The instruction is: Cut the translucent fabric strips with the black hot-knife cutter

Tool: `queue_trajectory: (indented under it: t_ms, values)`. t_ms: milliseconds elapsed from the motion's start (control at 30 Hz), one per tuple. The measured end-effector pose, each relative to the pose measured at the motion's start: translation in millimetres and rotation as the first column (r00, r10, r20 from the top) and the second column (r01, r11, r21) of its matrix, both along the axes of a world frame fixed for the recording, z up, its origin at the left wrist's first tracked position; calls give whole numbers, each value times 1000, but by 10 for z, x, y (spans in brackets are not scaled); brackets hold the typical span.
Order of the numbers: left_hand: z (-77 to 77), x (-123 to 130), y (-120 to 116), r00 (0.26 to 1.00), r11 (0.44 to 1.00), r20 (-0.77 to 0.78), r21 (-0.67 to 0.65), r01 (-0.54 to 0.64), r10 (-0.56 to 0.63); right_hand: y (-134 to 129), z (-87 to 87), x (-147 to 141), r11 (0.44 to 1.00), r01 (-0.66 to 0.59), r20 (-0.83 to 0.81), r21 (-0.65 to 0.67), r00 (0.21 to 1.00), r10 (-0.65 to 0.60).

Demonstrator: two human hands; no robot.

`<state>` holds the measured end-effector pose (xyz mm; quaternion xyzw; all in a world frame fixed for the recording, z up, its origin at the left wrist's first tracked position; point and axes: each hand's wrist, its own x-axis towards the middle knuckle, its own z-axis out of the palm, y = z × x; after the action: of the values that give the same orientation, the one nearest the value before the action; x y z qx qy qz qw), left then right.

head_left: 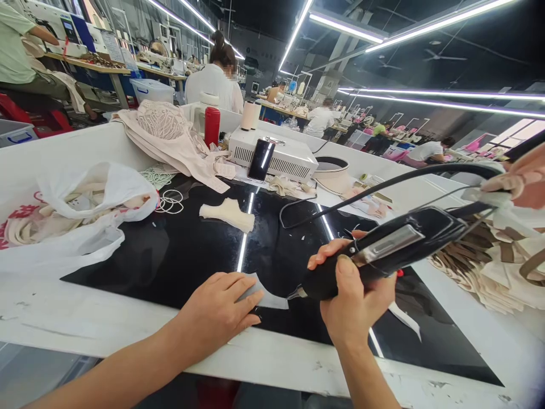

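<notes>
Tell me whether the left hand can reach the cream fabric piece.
Probably yes: nothing visible stands between the left hand and the cream fabric piece on the black sheet, though that hand rests on a pale piece.

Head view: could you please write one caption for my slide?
Left hand resting on a pale piece, right hand holding a black tool, its tip at the piece's edge.

A phone point(261, 159) is standing tilted. Left of the phone, 1 red bottle point(212, 127) is standing; farther left, 1 plastic bag point(76, 250) is lying. Above the phone, ceiling lights point(346, 28) are glowing.
</notes>
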<state>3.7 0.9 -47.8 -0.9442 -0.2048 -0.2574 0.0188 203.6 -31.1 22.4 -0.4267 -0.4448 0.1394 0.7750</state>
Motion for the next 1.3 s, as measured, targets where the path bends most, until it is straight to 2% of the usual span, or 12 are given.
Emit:
queue_trajectory:
  t_ms: [167,500,667,833,967,1133,1300]
  values:
    - [-6,7,0,1000,1000,-1,5,3,-3,-60,47,-4,999,8,-52,31,999,-6]
    - [4,1,-3,1000,1000,-13,-2,1,-1,-76,-25,-2,999,-41,-29,24,999,42]
    - [2,0,29,1000,1000,-3,-26,11,-11,-89,55,-11,999,-34,-44,38,998,36]
    - [37,-78,46,1000,996,24,-85,8,-6,-99,205,-62,999,-14,57,-30,998,16]
    - [51,-293,11,995,986,25,-142,-89,94,-48,291,-212,998,-46,60,-45,997,49]
    - [29,-593,-63,969,943,19,-237,-234,245,32,249,-538,988,-147,-2,-37,989,147]
    - [26,-631,-94,962,918,56,-318,-235,266,106,152,-780,969,-249,-77,2,966,248]
